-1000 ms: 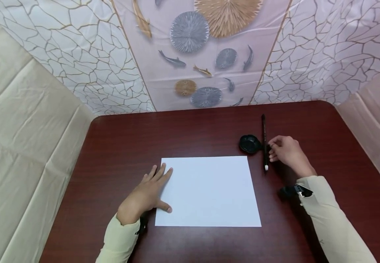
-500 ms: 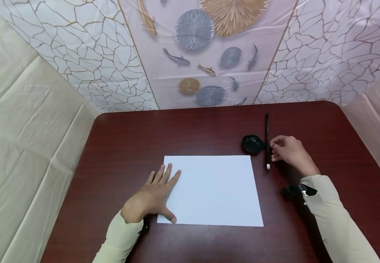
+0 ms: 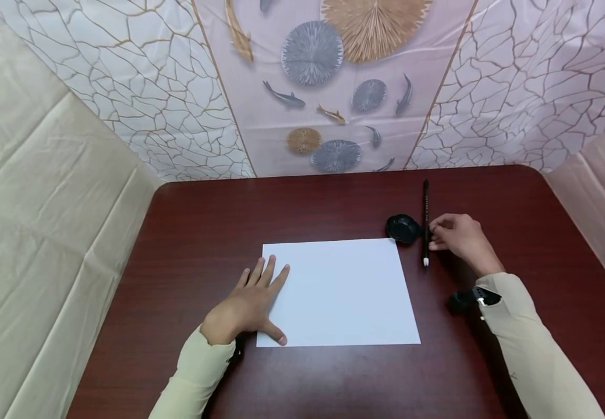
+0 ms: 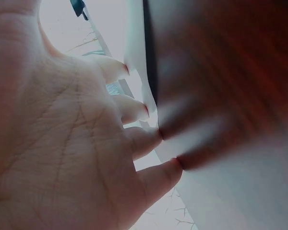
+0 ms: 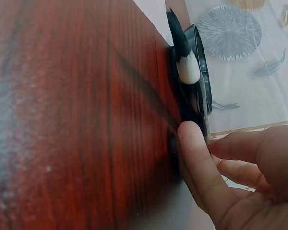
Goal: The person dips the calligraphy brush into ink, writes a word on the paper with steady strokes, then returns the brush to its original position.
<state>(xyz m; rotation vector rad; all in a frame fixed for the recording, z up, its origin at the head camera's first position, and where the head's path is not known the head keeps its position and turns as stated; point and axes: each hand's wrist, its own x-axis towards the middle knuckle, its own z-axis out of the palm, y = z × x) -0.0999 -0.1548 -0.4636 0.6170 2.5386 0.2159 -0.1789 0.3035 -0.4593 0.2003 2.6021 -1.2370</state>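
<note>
A sheet of white paper (image 3: 341,297) lies on the dark red table. My left hand (image 3: 247,311) rests spread on its left edge, thumb and fingers apart; its palm (image 4: 67,124) fills much of the left wrist view. Near the paper's far right corner stands a small black ink dish (image 3: 403,228). A writing brush (image 3: 426,218) lies across the dish's handle, its white-and-black bristles (image 5: 187,64) pointing towards me. My right hand (image 3: 462,238), with curled fingers, appears to pinch the end of that handle beside the brush; the fingertips partly hide the contact.
The wood-grain table (image 3: 323,384) runs to a back edge below a patterned cloth wall (image 3: 336,99). Pale cloth (image 3: 35,233) hangs on the left, and more on the right. A dark wrist camera (image 3: 472,298) sits under the right sleeve.
The left hand has slid further onto the paper, with its fingers spread wider. The paper has shifted slightly away from me, its far right corner now near the dish. The right hand stays at the handle.
</note>
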